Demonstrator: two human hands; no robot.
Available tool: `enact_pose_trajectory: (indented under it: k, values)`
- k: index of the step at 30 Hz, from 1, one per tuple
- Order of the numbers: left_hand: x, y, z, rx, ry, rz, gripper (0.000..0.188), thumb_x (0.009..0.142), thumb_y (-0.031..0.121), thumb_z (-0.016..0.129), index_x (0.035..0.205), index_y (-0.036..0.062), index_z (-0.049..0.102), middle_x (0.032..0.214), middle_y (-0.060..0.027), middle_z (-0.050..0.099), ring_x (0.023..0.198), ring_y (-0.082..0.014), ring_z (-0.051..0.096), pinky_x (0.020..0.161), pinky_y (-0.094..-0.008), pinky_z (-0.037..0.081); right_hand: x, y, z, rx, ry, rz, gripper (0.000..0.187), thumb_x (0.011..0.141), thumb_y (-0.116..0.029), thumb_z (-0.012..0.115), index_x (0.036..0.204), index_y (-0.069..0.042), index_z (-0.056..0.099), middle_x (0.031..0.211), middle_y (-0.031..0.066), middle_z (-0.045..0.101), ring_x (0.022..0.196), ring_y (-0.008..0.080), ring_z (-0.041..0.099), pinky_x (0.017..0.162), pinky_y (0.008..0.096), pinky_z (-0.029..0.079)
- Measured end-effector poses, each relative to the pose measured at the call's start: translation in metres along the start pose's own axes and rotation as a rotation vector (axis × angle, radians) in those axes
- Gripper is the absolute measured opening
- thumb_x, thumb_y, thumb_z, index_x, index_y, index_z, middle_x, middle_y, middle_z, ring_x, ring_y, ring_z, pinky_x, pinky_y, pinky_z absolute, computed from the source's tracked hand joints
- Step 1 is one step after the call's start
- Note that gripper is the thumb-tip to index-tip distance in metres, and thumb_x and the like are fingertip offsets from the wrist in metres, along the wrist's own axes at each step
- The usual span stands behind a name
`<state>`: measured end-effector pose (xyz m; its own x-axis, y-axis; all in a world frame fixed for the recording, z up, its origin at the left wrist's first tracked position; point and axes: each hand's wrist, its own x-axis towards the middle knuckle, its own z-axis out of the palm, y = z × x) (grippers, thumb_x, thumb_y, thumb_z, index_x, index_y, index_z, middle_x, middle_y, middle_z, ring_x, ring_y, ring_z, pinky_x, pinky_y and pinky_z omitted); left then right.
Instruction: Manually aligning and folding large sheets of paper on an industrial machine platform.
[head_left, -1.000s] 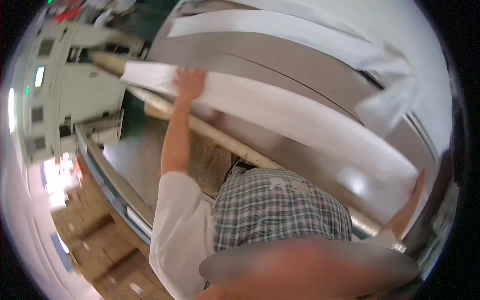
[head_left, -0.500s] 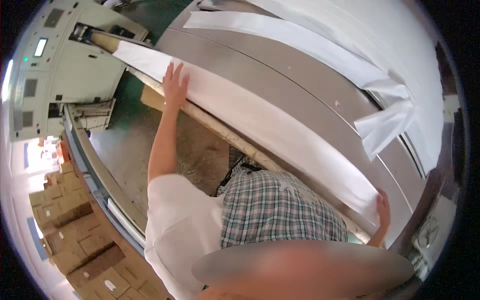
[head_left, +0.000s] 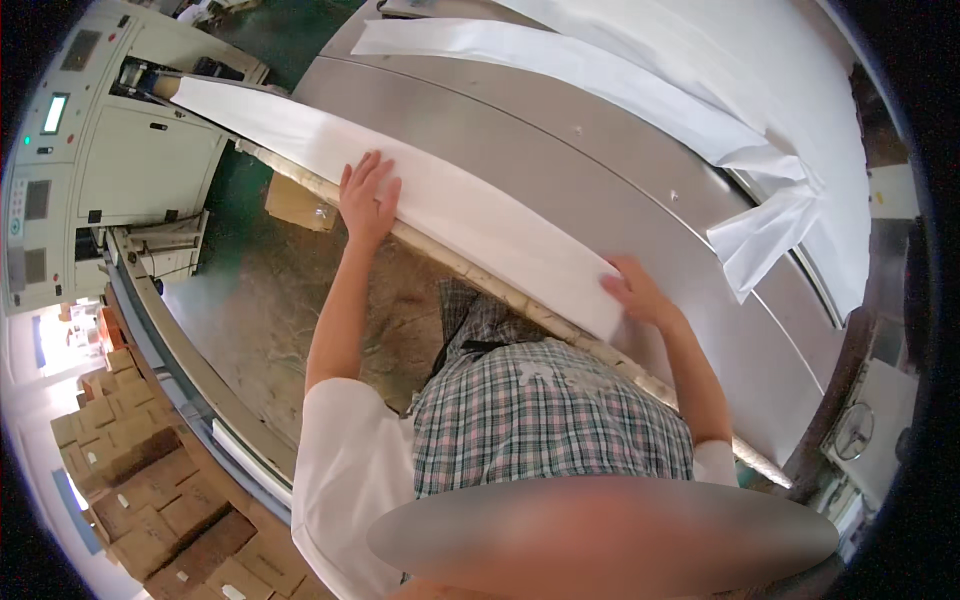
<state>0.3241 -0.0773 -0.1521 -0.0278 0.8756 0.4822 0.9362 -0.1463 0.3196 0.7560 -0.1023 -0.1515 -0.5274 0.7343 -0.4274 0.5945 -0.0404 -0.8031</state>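
Note:
A long strip of white cloth (head_left: 480, 220) runs diagonally along the near side of a grey metal table. Its far-left end lies around a brown bar (head_left: 165, 88) at the machine. My left hand (head_left: 368, 205) rests on the strip's near edge, fingers stretched out and thumb apart. Toward the strip's right end, my right hand (head_left: 642, 295) lies over its far edge. The right fingers are slightly bent and a little blurred, with the thumb apart; no cloth shows pinched between them. My right forearm hides part of the strip's right end.
The metal table (head_left: 560, 150) carries a second white strip (head_left: 560, 68) and a crumpled white cloth end (head_left: 765, 235). A pale machine (head_left: 150, 165) stands at the far left. Cardboard boxes (head_left: 170, 500) are stacked lower left. A pale rail (head_left: 480, 275) edges the table before me.
My right hand has moved left along the strip, closer to my left hand. The cloth's far-left end has slid toward the machine, covering more of the brown bar. The view has shifted slightly.

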Motion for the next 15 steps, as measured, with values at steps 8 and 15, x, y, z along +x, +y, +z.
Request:
enact_pose_trajectory:
  k: [8,15]
  values:
    - [0.003,0.003,-0.001,-0.176,-0.088,-0.006,0.022,0.076,0.010,0.053,0.096,0.0036,0.061,0.109,-0.0142,0.056,0.107,-0.0283,0.050,0.095,-0.0369,0.036,0.124,-0.062,0.071,0.255,0.127,-0.193,0.042,0.082,-0.021,0.053,0.119,-0.003,0.042,0.111,0.0140,0.047,0.097,0.0245,0.051,0.081,0.0337,0.043]
    - [0.123,-0.033,0.013,-0.232,-0.246,0.197,0.026,0.076,0.014,0.060,0.100,0.0042,0.056,0.112,-0.0158,0.052,0.102,-0.0327,0.049,0.086,-0.0389,0.040,0.104,-0.023,-0.068,0.058,1.182,-0.022,0.047,0.066,-0.005,0.058,0.112,-0.002,0.045,0.112,0.0181,0.046,0.100,0.0340,0.047,0.081,0.0411,0.042]
